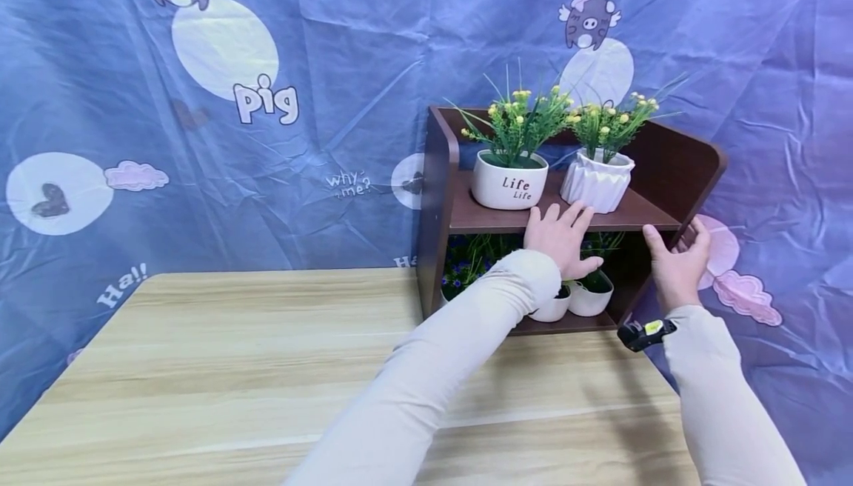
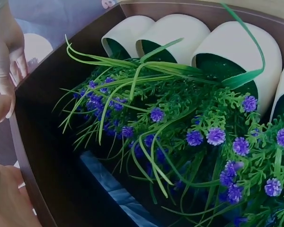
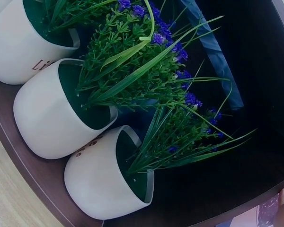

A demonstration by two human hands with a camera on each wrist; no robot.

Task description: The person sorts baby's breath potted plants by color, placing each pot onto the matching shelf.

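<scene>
A dark brown two-tier shelf [image 1: 435, 197] stands at the table's right side. My left hand [image 1: 558, 241] rests with spread, straight fingers on the front edge of its upper board. The fingertips lie just below a white pleated pot [image 1: 596, 186] with yellow flowers; contact with that pot is unclear. Beside it sits a white oval pot [image 1: 509, 184] lettered "Life". My right hand [image 1: 681, 267] grips the shelf's right side panel, thumb at the front, fingers around the outside. White pots [image 2: 244, 45] with purple flowers [image 3: 191, 99] line the lower tier, partly hidden by my left arm.
A light wood-grain table [image 1: 220, 375] extends to the left and front of the shelf. Behind hangs a blue patterned cloth [image 1: 360, 101]. A black wrist device [image 1: 645, 334] is on the right sleeve, near the shelf's lower right corner.
</scene>
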